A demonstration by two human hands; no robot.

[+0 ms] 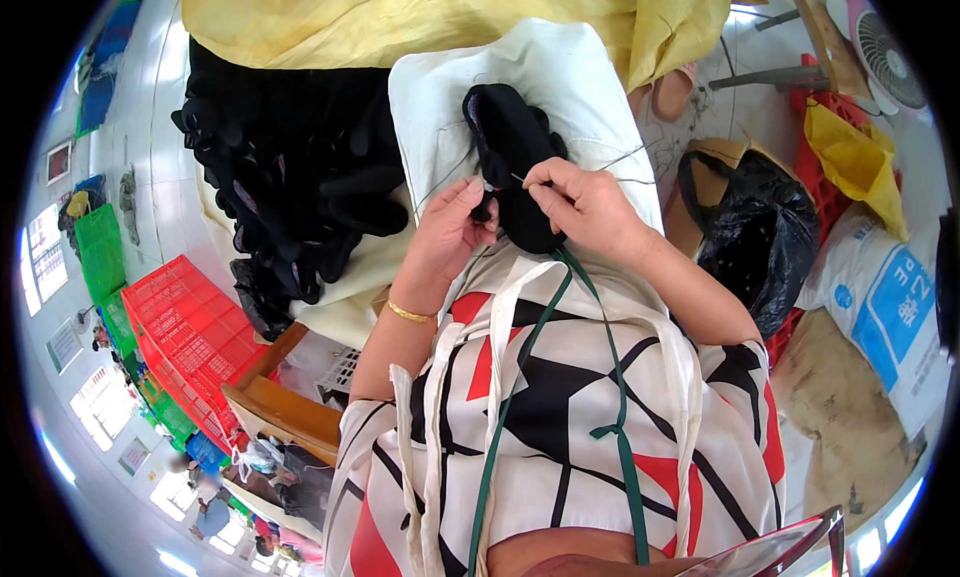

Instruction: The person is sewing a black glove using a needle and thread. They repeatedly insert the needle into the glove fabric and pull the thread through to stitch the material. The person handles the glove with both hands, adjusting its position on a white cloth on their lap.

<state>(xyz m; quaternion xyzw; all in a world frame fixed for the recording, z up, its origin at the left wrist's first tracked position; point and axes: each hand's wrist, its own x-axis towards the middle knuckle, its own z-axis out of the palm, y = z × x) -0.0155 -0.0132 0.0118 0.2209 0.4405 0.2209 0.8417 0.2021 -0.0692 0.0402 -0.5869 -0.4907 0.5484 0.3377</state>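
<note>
A black cloth shoe [505,127] rests on the white cloth [425,92] over my lap, its opening toward the far side. My left hand [452,225] is closed at the shoe's left edge, pinching a bit of dark material there. From the right, my right hand [592,209] pinches a thin, needle-like tool [518,180], its tip against the shoe's upper. Thin dark threads stick out on both sides of the hands. A small pale spot shows by the left fingertips; I cannot make out what it is.
Many black shoes [290,167] lie heaped to the left. Yellow cloth [420,22] hangs across the far side. A red crate [195,327] and wooden chair edge [285,412] stand left. To the right are a black plastic bag [765,242], a white sack [880,297] and a fan [885,57].
</note>
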